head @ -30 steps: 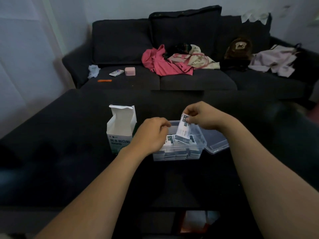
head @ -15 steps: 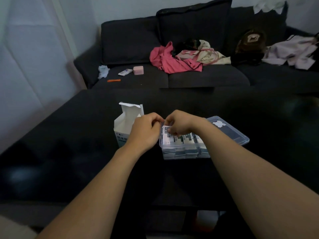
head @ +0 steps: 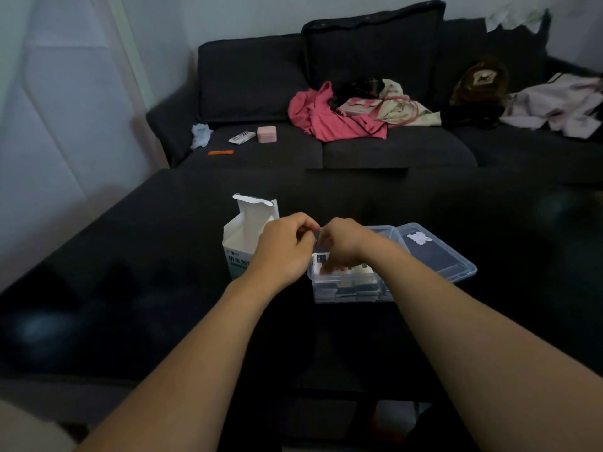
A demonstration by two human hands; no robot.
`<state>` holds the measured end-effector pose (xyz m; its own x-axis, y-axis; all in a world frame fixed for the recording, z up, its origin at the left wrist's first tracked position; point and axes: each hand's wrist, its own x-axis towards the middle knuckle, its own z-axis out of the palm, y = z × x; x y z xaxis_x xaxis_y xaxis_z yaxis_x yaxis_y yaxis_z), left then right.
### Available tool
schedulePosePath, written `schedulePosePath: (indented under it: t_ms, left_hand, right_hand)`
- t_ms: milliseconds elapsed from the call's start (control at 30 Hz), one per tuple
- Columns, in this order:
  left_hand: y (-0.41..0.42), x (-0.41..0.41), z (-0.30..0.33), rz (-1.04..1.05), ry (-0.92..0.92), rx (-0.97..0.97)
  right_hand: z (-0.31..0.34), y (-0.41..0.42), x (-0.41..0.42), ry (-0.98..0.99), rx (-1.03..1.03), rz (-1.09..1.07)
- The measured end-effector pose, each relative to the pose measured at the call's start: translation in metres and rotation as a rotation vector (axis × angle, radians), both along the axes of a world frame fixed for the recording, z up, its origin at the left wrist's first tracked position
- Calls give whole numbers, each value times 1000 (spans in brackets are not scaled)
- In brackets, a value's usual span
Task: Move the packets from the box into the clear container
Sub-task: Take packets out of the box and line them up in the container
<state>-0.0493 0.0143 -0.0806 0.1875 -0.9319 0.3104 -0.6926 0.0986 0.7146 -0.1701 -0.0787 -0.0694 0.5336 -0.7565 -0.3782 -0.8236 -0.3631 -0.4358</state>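
Note:
A white cardboard box (head: 243, 236) with its top flap open stands on the dark table. Right beside it sits the clear container (head: 352, 293), with several white and dark packets (head: 350, 285) stacked inside. My left hand (head: 284, 247) hovers curled at the container's left rim, partly in front of the box. My right hand (head: 342, 244) reaches down into the container, fingers pressed on the top packets. Whether either hand pinches a packet is hidden by the fingers.
The container's clear lid (head: 437, 252) lies flat to the right of it. Behind the table stands a dark sofa (head: 375, 148) with pink clothes (head: 326, 117), a small pink box (head: 267, 134) and other clutter. A white wall is at left.
My right hand has come down from holding a packet above the container to pressing inside it. My left hand stays at the left rim. The camera view has shifted left.

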Motion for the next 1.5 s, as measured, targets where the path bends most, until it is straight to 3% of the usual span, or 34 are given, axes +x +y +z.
schedulePosePath:
  t_ms: [267,333,400,500,533,600,667,733,800,967,1033,1100,1233,1333,1500]
  left_hand:
    - [1,3,0,-5,19,-55]
    - [6,6,6,20,22,-173]
    - [14,16,18,137,77,-415]
    - [23,49,23,427,211,-622]
    - [24,62,20,500,230,-567]
    - [22,82,9,546,185,-275]
    - [18,94,-6,444,94,76]
    - [17,96,-19,336,84,273]
    - [16,101,-26,322,116,217]
    - [28,94,-5,240,-70,-363]
    - [30,93,-1,159,-104,-464]
    - [28,96,-2,150,-146,-485]
    - [26,97,3,138,-214,-516]
    - [29,90,8,106,-150,-470]
    - [31,84,6,67,-97,-396]
  right_hand:
    - [2,2,-1,-49,30,-26]
    - [7,0,-6,-94,-9,-72]
    - [17,-2,-13,-193,-217,-122]
    - [40,13,-8,-513,-407,-73]
    - [48,24,0,-591,-347,-16]
    - [52,46,18,-613,-218,99]
    - [46,59,35,-514,-227,206]
    - [36,60,47,-398,-273,270]
    - [33,56,52,-310,-296,257]
    - [32,56,46,-387,-262,170]
    - [31,58,46,-409,-281,154]
    - [29,63,47,-413,-275,142]
    - [22,71,50,-459,-18,154]
    - [21,74,54,-438,112,162]
    - [17,71,55,-380,93,144]
